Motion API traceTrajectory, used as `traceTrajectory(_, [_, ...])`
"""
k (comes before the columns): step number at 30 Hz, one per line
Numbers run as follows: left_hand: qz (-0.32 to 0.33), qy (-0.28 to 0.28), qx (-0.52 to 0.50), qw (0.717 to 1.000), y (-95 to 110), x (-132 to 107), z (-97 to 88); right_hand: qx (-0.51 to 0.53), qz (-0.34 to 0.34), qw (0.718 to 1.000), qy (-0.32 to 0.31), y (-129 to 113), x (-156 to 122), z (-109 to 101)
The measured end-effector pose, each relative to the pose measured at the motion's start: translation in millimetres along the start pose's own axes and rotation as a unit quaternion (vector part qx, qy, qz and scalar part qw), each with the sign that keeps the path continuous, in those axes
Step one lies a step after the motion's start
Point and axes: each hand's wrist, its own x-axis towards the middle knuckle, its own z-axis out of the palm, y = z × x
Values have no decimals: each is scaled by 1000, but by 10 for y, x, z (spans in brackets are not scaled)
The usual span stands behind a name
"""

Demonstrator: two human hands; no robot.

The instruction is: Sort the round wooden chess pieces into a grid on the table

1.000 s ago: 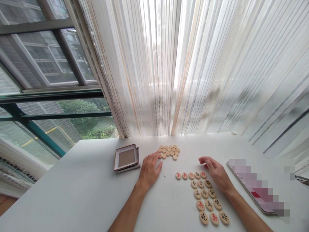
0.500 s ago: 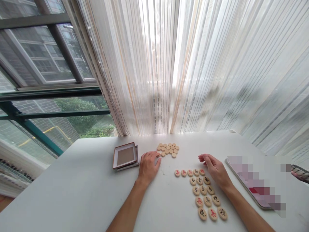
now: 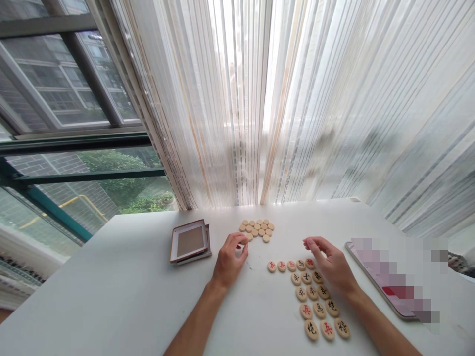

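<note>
My left hand (image 3: 229,258) is on the white table (image 3: 122,291) with its fingers curled. Thumb and fingertips pinch a round wooden chess piece at the near left edge of a cluster of face-down blank pieces (image 3: 259,230). My right hand (image 3: 330,265) hovers with loosely bent, separated fingers over the far right corner of the face-up pieces (image 3: 315,296). Those pieces lie in rows with red and black characters showing. Nothing shows in the right hand.
A shallow square box (image 3: 189,242) with a brown inside lies left of my left hand. A flat device (image 3: 393,289), partly blurred out, lies at the right. Sheer striped curtains (image 3: 297,109) hang right behind the table, with a window (image 3: 74,148) at the left.
My left hand went from lying flat beside the blank pieces to curling its fingers round one of them. My right hand's fingers bent inward a little. The view tilted slightly.
</note>
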Motion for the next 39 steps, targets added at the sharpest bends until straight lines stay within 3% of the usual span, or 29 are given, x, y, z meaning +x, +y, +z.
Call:
traceTrajectory(7, [-2,-32,-114,993,562,-34,0,-13,-132,987,-94,-535,-209,39])
traceTrajectory(11, [-13,-73,-164,984,902,-86,-44,-16,-234,966,-107,-698,-283,73])
traceTrajectory(14, [-53,-80,-230,968,1022,-143,-46,-27,-290,949,-119,-790,-303,97])
traceTrajectory(19, [-160,-82,-332,926,996,-237,-2,-80,-340,924,-155,-906,-287,163])
traceTrajectory(23, [-201,-72,-359,909,931,-333,36,-102,-360,916,-146,-863,-329,237])
traceTrajectory(32, [-178,-61,-305,934,930,-488,201,-40,-339,927,-159,-739,-417,175])
traceTrajectory(39, [-160,-48,-289,943,933,-467,164,-61,-336,924,-174,-748,-388,108])
